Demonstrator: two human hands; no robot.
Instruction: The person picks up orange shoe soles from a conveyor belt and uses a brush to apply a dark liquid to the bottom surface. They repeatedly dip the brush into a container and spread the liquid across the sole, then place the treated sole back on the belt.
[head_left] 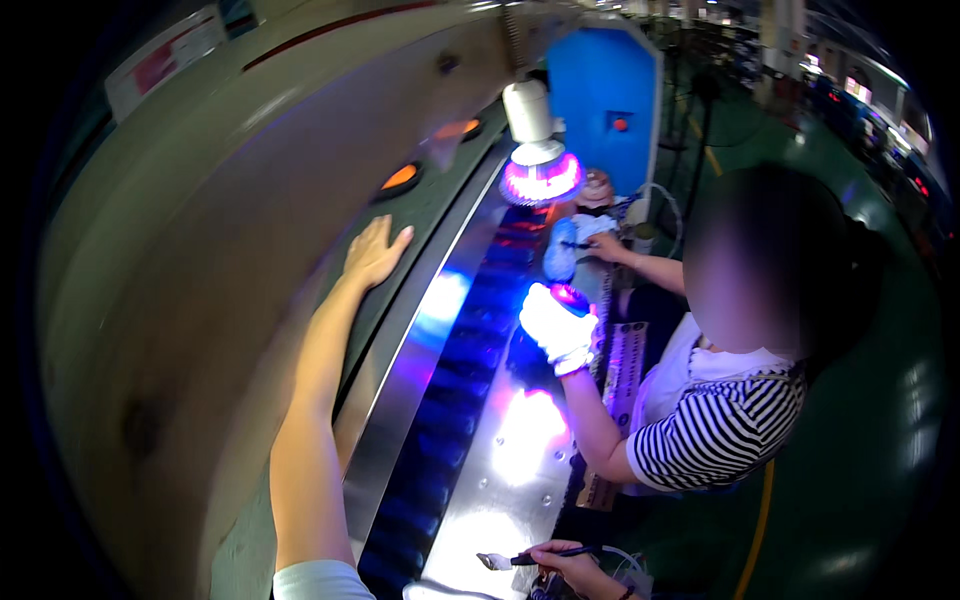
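Observation:
My left hand [374, 252] reaches forward over the dark green conveyor belt [362, 318]. Its fingers are apart, and nothing is in it. Just beyond the fingertips lies a dark oval shoe part with an orange inside [401, 179]; a second orange-and-dark shoe part [471, 128] sits farther along the belt. At the lower edge, my right hand [568, 568] is closed around the dark handle of a brush [527, 558]. The brush points left, its pale tip above the shiny metal ledge [515, 490]. The right forearm is mostly out of view.
On the right a co-worker in a striped top [715, 425] works with a white-gloved hand [560, 325] around a dark item, beside a blue item [560, 252]. A bright lamp [541, 175] hangs over the ledge. Farther back stands a blue cabinet [600, 100]. The machine housing [200, 300] bounds the left.

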